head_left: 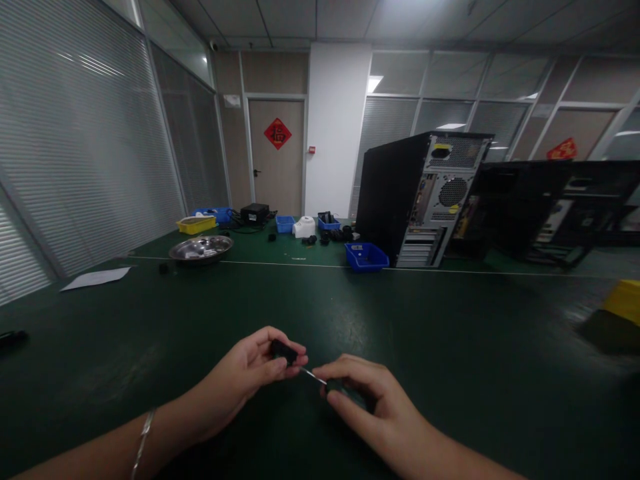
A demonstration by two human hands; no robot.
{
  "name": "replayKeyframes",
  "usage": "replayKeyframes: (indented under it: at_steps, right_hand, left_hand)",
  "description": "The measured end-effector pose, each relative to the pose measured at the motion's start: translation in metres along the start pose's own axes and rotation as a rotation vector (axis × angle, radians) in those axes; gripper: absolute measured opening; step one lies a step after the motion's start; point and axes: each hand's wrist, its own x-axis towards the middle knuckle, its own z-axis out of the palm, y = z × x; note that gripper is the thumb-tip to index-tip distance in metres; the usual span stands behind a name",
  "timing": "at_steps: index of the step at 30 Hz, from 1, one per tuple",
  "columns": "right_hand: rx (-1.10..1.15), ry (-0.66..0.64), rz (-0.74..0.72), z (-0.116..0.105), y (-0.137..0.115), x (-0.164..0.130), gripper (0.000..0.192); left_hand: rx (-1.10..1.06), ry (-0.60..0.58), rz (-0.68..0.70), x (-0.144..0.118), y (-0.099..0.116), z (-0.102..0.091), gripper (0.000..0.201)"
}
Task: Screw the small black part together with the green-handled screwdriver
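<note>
Low over the near edge of the green counter (450,347), the left hand (250,377) kept its grip pinched on a small black part (281,349) while the right hand (373,400) pinched a thin metal pin (314,377) (blurred) bridging them, a computer tower (425,197) far right.

Near edge: left hand (250,377) and right hand (373,403) over the counter (450,347).
Far left: dish (201,249), paper (96,278).
Far right: computer (423,198), bin (366,257) before it.
</note>
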Motion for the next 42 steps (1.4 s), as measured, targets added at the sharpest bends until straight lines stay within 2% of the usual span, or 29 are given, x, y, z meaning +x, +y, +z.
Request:
replayKeyframes:
  at_steps: [5,10,16,21,26,33,38,42]
  right_hand:
    - [-0.012,0.001,-0.012,-0.001,0.000,0.000,0.025]
    - [-0.025,0.021,-0.033,0.001,0.000,-0.001,0.027]
    - [-0.039,0.021,-0.051,0.003,0.002,-0.001,0.025]
    - [-0.059,0.023,-0.043,0.003,0.003,-0.001,0.026]
    - [-0.050,-0.003,-0.055,0.002,0.004,0.000,0.026]
    - [-0.024,-0.010,-0.047,0.002,0.002,0.000,0.024]
    - [0.010,-0.029,-0.059,0.001,0.003,-0.001,0.024]
    - [0.036,-0.035,-0.046,0.000,0.003,-0.001,0.023]
  left_hand:
    - [0.174,-0.034,0.013,-0.001,-0.003,0.001,0.022]
    - [0.372,-0.067,0.074,-0.004,0.005,0.009,0.024]
    - [0.366,-0.046,0.065,-0.005,0.011,0.014,0.027]
    - [0.418,-0.011,-0.013,-0.007,0.008,0.014,0.038]
    - [0.533,-0.024,0.030,-0.007,0.009,0.013,0.032]
    - [0.509,-0.054,-0.010,-0.005,0.008,0.009,0.031]
    - [0.391,-0.075,-0.107,-0.005,0.004,0.004,0.035]
    - [0.314,-0.080,-0.128,-0.005,0.000,0.003,0.035]
